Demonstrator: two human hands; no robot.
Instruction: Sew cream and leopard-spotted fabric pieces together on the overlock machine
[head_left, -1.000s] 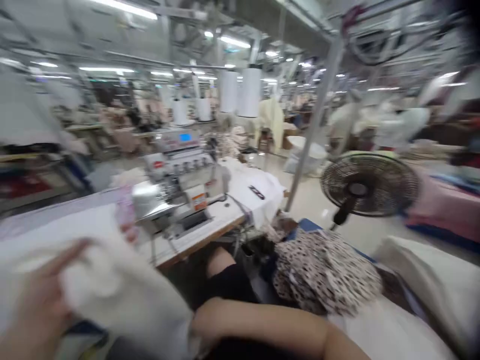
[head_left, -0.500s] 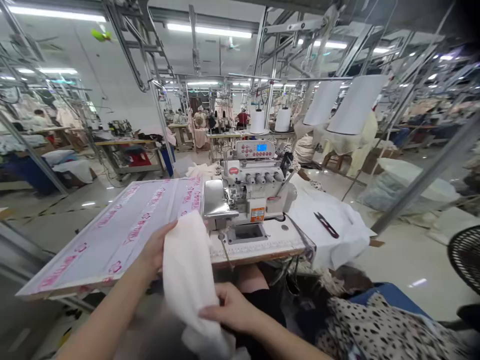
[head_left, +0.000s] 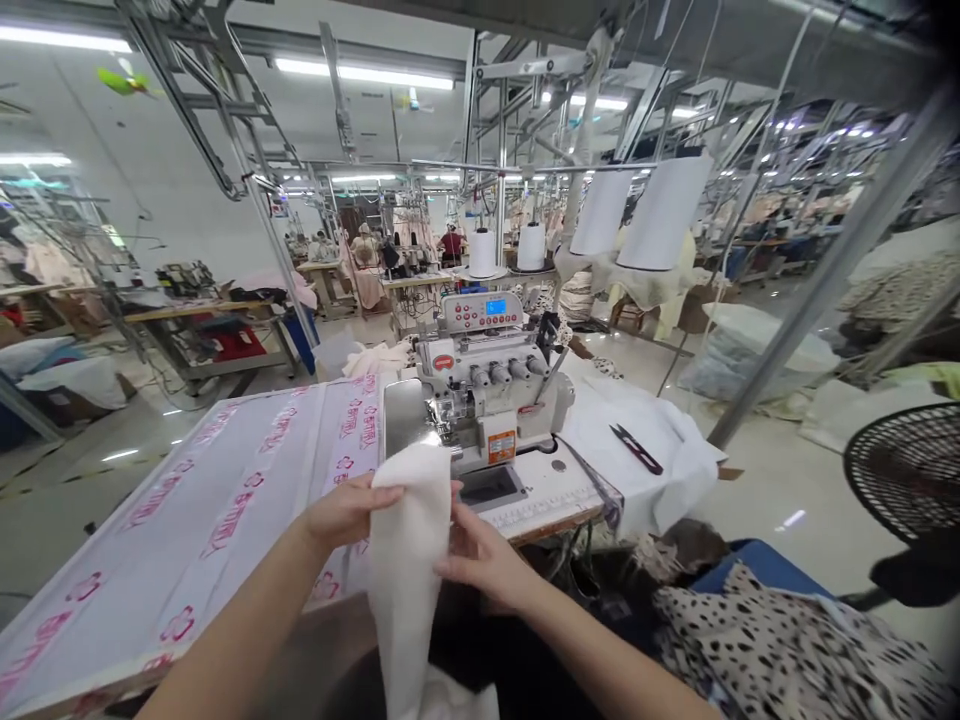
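Grip pinched: the left hand point(head_left: 349, 510) and right hand point(head_left: 480, 560) held a white fabric strip point(head_left: 405, 580) at lower center, before the overlock machine point(head_left: 487, 385).

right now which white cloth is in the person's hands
The long white fabric strip held by the left hand and right hand; another white cloth lies untouched right of the overlock machine.
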